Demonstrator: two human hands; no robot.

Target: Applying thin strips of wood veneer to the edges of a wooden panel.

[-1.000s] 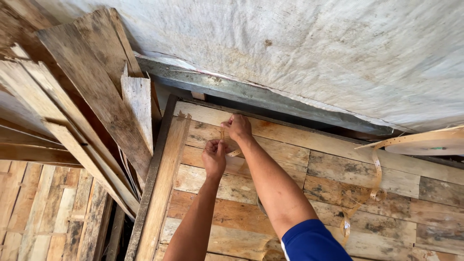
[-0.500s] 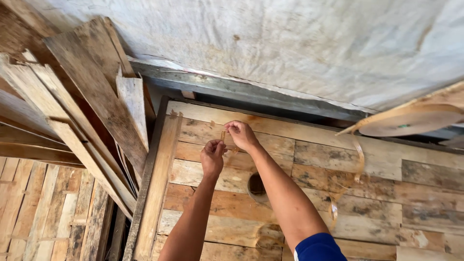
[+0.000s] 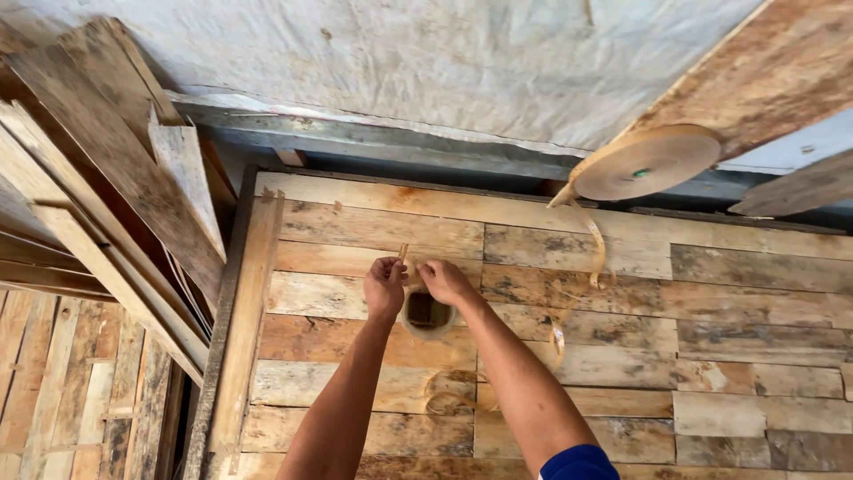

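Left hand point(image 3: 384, 286) — closed, thumb and fingers pinching the free end of a thin tan veneer strip point(image 3: 402, 254), whose tip stands up just above the knuckles.

Right hand point(image 3: 444, 281) — closed as well, pinching the same strip just beside the left hand; both hover over a small pale ring-shaped coil point(image 3: 427, 316) resting on the panel.

Panel of weathered, patchwork wooden planks point(image 3: 622, 356) — bears the coil and loose curls of strip point(image 3: 453, 396) lying near the forearms.

Large flat tan roll of strip point(image 3: 647, 162) — hangs at the edge of a rough board point(image 3: 764, 80) above, with a twisting tail point(image 3: 593, 244) dangling onto the panel.

Risks, as judged: the thin strip could crease or snap under a hard pinch; the slack tail could snag on a plank edge; the overhanging roll looks poorly seated and might slide off.

Obscured: the hands cover how the strip joins the coil — possibly it is being wound there, but this cannot be told. The stacked grey planks point(image 3: 107, 178) at left are cut off by the frame.
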